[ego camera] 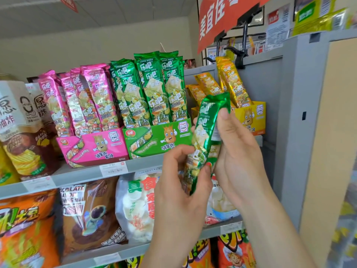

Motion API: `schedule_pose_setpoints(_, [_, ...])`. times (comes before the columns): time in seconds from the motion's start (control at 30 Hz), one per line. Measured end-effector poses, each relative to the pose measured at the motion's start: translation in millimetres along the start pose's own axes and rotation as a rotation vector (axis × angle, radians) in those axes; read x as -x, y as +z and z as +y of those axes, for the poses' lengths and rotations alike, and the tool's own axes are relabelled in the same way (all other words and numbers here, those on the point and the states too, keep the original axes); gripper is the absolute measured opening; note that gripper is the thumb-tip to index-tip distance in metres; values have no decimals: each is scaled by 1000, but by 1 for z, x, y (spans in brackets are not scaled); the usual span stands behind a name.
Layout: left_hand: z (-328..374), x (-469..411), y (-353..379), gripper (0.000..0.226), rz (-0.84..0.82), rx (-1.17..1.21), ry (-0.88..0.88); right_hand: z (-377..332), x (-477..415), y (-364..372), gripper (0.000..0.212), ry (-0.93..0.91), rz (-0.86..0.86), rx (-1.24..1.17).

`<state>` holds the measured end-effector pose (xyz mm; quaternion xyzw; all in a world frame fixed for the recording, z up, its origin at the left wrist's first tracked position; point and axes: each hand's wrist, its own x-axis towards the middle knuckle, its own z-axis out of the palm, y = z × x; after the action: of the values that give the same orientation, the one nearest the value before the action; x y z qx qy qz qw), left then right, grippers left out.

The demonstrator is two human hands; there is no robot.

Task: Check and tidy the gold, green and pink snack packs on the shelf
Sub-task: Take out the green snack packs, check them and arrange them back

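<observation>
Ctr-right of frame: a single green pack (207,132), held upright with a slight tilt in front of the shelf, top end toward the upper right. The left hand (181,176) pinches its lower end, thumb on the front face, fingers curled toward the pack's left edge. The right hand (239,151) grips the upper half, thumb pressed near the top, the other fingers wrapped behind and mostly hidden.

Behind it, mid-frame, more green packs (146,89) stand upright and tightly ranked in a green box (154,140). Touching it at left is a pink box (92,146) with pink packs (81,97), tops leaning left. To the right, partly behind the held pack, gold packs (229,84) sit uneven and tilted in a yellow box (251,117), which stands close against a grey upright panel (301,113). A narrow dark gap shows betw. the green row and the gold packs.

All three boxes sit at the front of the grey shelf edge (81,175), which carries a price label (113,168). Brown snack bags (29,132) crowd the far left. Lower shelf: a white cracker bag (135,206) and an orange bag (25,229). Upper right: a red sign (222,18) on black clips.
</observation>
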<state>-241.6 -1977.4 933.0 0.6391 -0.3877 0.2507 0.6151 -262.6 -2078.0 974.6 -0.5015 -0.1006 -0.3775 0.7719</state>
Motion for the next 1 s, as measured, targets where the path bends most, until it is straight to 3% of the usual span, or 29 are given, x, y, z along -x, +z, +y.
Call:
schedule_pose_setpoints(0.17, [7,-8,3,30,13,-40,39,7,11,-6,40,26,-54,-18])
schedule_pose_setpoints(0.37, [9,1,2,52,-19,-35,-50,-6,4,-10,36,-26,-13,-108])
schedule_pose_setpoints(0.5, [5,6,-3,41,-101,-94,-94,-15,-4,-11,37,-77,67,-137])
schedule_pose_setpoints(0.63, [9,15,-5,41,-122,-44,-164,-17,-8,-9,47,-83,133,-87])
schedule_pose_setpoints(1.0, [11,24,-14,45,-123,-96,-123,-13,-14,-8,27,-88,141,129])
